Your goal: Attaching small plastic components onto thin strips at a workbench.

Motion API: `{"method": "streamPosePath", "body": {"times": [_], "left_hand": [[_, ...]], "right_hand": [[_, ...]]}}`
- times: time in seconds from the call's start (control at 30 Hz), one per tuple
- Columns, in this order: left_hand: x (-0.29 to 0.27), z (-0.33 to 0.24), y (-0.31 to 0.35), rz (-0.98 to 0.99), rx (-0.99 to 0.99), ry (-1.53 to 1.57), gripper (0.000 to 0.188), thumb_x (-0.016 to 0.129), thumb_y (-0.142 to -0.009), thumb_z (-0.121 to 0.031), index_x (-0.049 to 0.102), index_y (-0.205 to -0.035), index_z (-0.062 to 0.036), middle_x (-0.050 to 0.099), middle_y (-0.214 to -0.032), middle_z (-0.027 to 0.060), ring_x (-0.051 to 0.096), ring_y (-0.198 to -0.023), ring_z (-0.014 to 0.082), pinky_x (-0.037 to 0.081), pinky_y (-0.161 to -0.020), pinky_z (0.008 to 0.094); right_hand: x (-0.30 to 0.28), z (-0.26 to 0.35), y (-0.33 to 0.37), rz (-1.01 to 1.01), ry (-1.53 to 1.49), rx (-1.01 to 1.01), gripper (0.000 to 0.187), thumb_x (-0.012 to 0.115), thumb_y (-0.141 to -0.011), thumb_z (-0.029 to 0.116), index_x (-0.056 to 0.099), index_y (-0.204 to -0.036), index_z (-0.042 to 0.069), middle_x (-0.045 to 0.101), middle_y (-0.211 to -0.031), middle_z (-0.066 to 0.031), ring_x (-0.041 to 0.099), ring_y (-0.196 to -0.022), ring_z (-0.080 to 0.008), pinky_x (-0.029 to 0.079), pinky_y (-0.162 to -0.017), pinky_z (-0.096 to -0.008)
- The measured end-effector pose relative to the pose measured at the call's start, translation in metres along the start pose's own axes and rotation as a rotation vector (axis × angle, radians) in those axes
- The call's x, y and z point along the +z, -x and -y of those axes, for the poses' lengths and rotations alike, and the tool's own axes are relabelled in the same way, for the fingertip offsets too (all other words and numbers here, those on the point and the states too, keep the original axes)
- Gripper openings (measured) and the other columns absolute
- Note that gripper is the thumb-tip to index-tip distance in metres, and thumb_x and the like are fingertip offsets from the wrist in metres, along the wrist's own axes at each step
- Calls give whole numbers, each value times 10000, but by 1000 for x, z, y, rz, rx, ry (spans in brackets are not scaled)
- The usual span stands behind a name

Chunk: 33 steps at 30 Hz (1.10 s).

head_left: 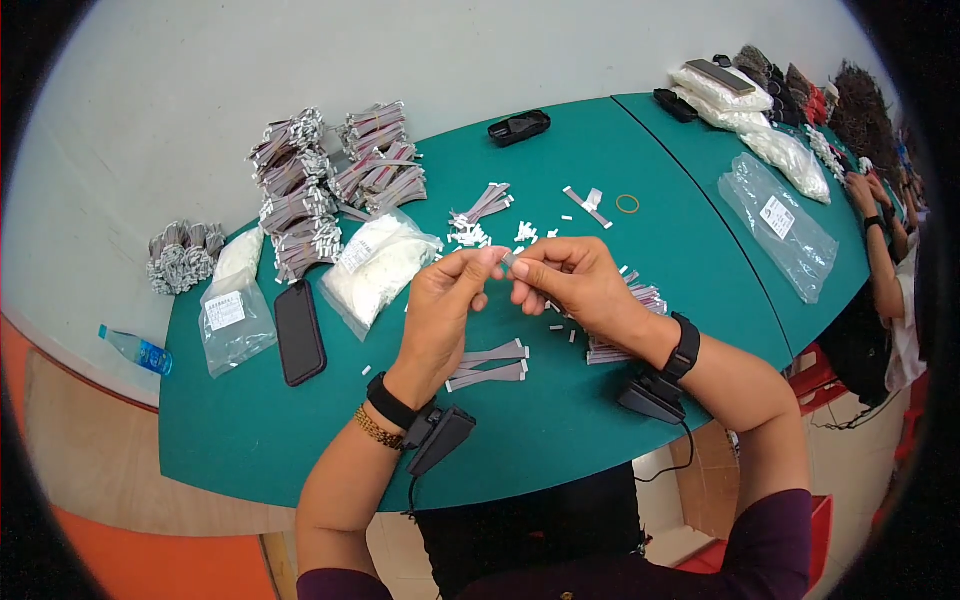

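Observation:
My left hand point(445, 300) and my right hand point(575, 283) meet fingertip to fingertip above the middle of the green table. Between the right thumb and fingers shows the short grey end of a flat ribbon cable point(508, 258). The left thumb and forefinger are pinched right against that end; what they hold is too small to make out. Just beyond the hands lie loose small white connectors point(468, 236) and a little stack of ribbon cables point(483, 205). A few grey ribbon cables point(490, 365) rest nearer me, and a bundle of them point(645, 300) lies partly behind my right wrist.
Tall piles of bundled ribbon cables point(300, 200) stand at the back left. Near them are a bag of white connectors point(380, 262), a phone point(300, 333) and a bottle point(137, 350). A rubber band point(627, 204) lies right of centre. Another person's arm point(880, 240) is at far right.

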<state>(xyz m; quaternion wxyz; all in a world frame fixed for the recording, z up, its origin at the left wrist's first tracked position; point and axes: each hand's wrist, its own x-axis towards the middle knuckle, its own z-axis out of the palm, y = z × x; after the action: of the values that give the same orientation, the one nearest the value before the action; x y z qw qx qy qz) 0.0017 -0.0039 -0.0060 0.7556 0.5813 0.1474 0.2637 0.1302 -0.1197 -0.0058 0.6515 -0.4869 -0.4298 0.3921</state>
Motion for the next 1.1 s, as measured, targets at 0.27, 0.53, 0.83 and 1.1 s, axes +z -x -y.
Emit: {"method": "streamPosePath", "body": {"times": [0.27,0.53,0.83,1.1], "left_hand": [[0,2,1,-7,50,-33,157,634,-827,-164,640,-900,-25,612,-796,-9,483,-681,30,334,-560,178],[3,2,2,-18,59,-31,147,640,-816,-127,632,-911,-15,599,-790,-5,465,-666,33,342,-565,180],[8,2,4,-50,191,-215,137,643,-812,-131,626,-896,-25,570,-756,-17,436,-629,42,335,-553,184],[8,0,5,-26,-19,54,116,632,-817,-121,623,-886,-29,599,-775,-7,460,-664,36,343,-571,192]], "right_hand": [[0,1,0,-15,22,-5,189,548,-883,167,616,-841,-5,618,-702,-31,562,-592,-65,467,-535,-196],[-1,0,0,-15,24,-17,189,550,-882,168,620,-836,-2,616,-700,-26,560,-590,-63,464,-531,-193],[0,0,0,-23,18,-20,184,550,-881,161,620,-837,-3,614,-698,-25,558,-595,-59,463,-536,-191],[1,0,1,-13,34,-49,179,547,-883,151,621,-848,-9,615,-700,-25,556,-597,-57,464,-546,-188]]}}
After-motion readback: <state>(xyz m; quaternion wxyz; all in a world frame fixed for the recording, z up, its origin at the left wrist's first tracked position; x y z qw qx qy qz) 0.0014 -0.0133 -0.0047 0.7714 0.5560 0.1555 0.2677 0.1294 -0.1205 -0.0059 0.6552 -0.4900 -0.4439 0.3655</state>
